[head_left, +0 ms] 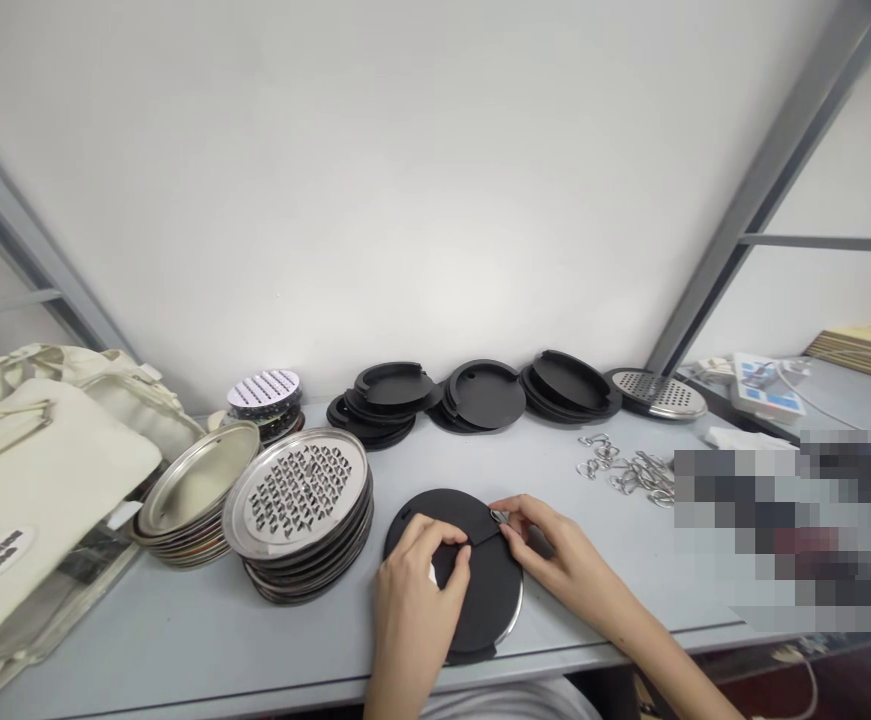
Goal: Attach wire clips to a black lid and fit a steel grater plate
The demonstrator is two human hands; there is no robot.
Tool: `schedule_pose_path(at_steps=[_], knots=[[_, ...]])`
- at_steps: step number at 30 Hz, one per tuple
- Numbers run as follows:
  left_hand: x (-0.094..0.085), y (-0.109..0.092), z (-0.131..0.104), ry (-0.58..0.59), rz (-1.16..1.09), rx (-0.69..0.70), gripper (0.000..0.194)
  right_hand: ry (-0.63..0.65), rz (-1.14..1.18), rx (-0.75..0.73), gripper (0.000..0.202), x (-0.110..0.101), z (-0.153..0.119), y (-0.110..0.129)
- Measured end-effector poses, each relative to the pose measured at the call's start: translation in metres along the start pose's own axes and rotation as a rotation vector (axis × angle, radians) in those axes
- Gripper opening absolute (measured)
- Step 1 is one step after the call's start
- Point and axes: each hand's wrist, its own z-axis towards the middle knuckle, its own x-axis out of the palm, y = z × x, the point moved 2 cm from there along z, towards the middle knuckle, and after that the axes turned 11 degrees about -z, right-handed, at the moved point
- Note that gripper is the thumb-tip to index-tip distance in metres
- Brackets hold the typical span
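Note:
A round black disc (472, 615) with a silvery rim showing at its lower right lies near the table's front edge. Across its upper part runs a raised black flap (484, 538). My left hand (421, 590) rests over the disc's left side, thumb and index finger pinched at the flap's left end. At the flap's right end, my right hand (551, 545) pinches a small metal wire clip (499, 517) between thumb and index finger. Fingertips partly hide the clip. Similar wire clips (641, 474) lie in a loose pile beyond my right hand.
Left of the disc stand stacked metal grater discs (304, 490) and round metal pans (199, 480). Black lids (484, 392) line the wall, beside a perforated metal disc (658, 392). A cream bag (45, 500) occupies the far left. A blurred patch covers the right side.

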Motion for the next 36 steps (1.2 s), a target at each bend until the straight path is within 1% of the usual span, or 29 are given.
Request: schedule_pose_path(at_steps=[9, 19, 28, 32, 34, 36], knots=[[0.001, 0.001, 0.002, -0.007, 0.010, 0.022, 0.014, 0.002, 0.019, -0.012, 0.022, -0.003, 0.000, 0.003], [0.000, 0.000, 0.002, -0.012, 0.012, 0.030, 0.014, -0.041, 0.018, -0.054, 0.025, -0.003, 0.001, 0.002], [-0.002, -0.005, 0.000, 0.013, -0.006, 0.028, 0.013, -0.048, 0.027, -0.089, 0.028, -0.007, 0.000, 0.004], [-0.005, -0.008, 0.005, 0.082, 0.042, 0.014, 0.011, -0.056, 0.036, -0.082, 0.027, -0.006, 0.000, 0.002], [-0.007, -0.012, 0.011, 0.140, 0.120, 0.008, 0.010, -0.069, 0.035, -0.075, 0.024, -0.006, 0.000, 0.001], [-0.008, -0.019, 0.019, 0.221, 0.218, 0.041, 0.010, -0.078, 0.040, -0.070, 0.019, -0.005, 0.001, 0.000]])
